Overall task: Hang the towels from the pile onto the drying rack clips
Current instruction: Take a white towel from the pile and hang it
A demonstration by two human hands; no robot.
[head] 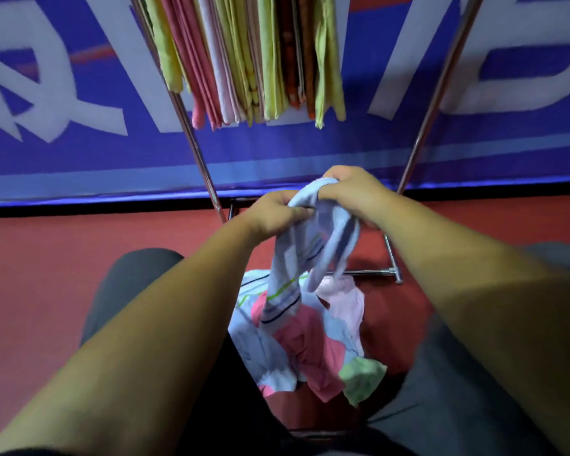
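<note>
A light blue striped towel (297, 268) hangs bunched between both hands above the pile. My left hand (272, 213) pinches its upper edge from the left. My right hand (352, 192) grips the top of the same towel from the right. Below them, the pile of towels (306, 343) lies on the red floor, with blue, pink, pale pink and green pieces. The metal drying rack (195, 139) stands ahead, with several yellow, pink, green and orange towels (250, 60) hanging from its top. The clips are out of view.
A blue banner with large white lettering (79, 153) covers the wall behind the rack. The rack's base bar (369, 272) lies on the red floor (40, 278) just past the pile. My knees in dark trousers (129, 281) flank the pile.
</note>
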